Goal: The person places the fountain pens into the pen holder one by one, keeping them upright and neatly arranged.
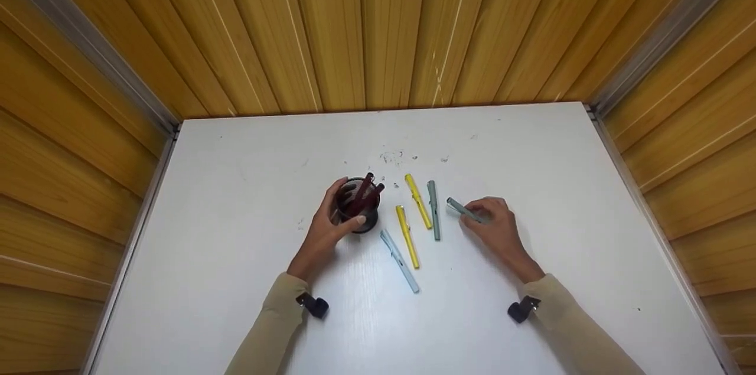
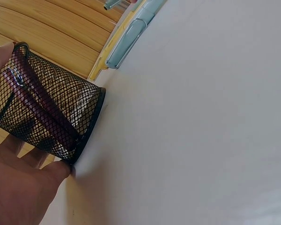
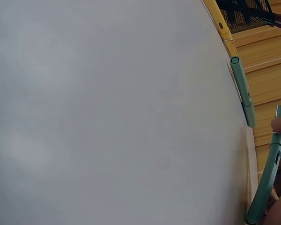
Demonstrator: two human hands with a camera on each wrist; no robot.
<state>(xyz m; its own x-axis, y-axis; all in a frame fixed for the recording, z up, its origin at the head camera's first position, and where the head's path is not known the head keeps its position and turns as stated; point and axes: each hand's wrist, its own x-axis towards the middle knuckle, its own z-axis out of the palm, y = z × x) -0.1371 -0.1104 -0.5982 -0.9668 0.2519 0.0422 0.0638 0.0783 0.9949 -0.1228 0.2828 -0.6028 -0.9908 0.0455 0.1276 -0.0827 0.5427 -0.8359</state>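
Observation:
My left hand (image 1: 319, 236) grips a black mesh pen holder (image 2: 51, 93), with the thumb and fingers around its sides. Two dark red pens (image 1: 360, 193) lean inside the holder, their ends above the rim. Between the thumb and fingers of my right hand (image 1: 499, 227) is a grey-green pen (image 3: 268, 180), held slanted over the right side of the group. Another grey-green pen (image 1: 434, 209) lies on the table just left of that hand. Two yellow pens (image 1: 417, 201) and a light blue pen (image 1: 400, 260) lie between the holder and the right hand.
The white table (image 1: 224, 215) has small dark marks (image 1: 391, 156) beyond the pens. Yellow wood-look panels (image 1: 390, 26) stand at its back and both sides. A small dark device (image 1: 314, 305) is strapped at each wrist, over tan sleeves (image 1: 266, 325).

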